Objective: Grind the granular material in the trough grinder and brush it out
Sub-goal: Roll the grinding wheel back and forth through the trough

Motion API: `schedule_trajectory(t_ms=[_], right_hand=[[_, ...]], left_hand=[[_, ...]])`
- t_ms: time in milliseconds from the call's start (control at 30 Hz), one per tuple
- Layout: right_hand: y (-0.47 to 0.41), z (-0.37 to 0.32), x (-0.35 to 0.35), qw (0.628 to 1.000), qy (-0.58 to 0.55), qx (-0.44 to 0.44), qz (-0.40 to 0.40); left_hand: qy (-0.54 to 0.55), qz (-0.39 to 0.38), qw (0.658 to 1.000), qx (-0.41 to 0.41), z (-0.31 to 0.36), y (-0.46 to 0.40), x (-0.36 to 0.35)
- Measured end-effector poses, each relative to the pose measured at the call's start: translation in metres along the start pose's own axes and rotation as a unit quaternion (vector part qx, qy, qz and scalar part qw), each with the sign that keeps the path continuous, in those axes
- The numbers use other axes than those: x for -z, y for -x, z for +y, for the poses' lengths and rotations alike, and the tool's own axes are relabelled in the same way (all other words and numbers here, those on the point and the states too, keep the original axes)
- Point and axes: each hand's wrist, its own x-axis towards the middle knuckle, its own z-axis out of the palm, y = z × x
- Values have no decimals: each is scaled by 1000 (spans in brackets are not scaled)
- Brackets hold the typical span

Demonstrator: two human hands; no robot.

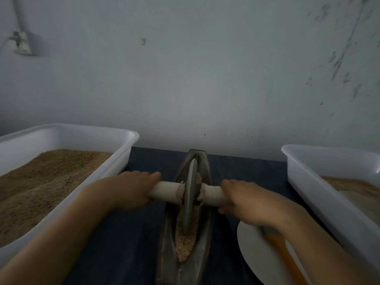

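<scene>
A dark boat-shaped trough grinder point(202, 239) lies lengthwise on the table in front of me. A grey metal wheel point(190, 194) stands upright in its groove, on a pale wooden axle point(166, 191) that crosses the trough. My left hand point(131, 189) grips the axle's left end and my right hand point(244, 199) grips its right end. Tan granular material point(185, 245) fills the groove's near half, and some clings beside the wheel.
A white tub point(82, 133) of brown granules stands at the left. Another white tub point(320, 182) with tan material stands at the right. A pale round plate point(253, 249) with an orange-handled brush point(281, 249) lies under my right forearm. A grey wall rises close behind.
</scene>
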Motion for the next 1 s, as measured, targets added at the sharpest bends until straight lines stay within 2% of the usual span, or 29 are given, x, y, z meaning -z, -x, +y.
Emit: schedule_trajectory(t_ms=[133,267,367,500,733,867,1000], right_hand=[[18,-6,14,997,-27,23,-75],[15,-4,14,996,-26,18,-82],[0,0,9,998,-25,7,-55],[-19,11,-4,999,5,-19,39],[-39,23,-26,977,90,-31,189],[-38,23,-29,975,91,-39,198],[-23,13,-16,993,54,-20,101]], left_hand=[[22,-96,995,-16,6,21,14],[46,-105,993,-16,5,19,15],[44,-64,997,-3,4,7,7],[-15,71,997,17,-1,-16,-9],[-51,261,963,44,-5,-42,-33],[-59,273,959,42,-1,-40,-33],[-43,173,984,27,-4,-25,-22]])
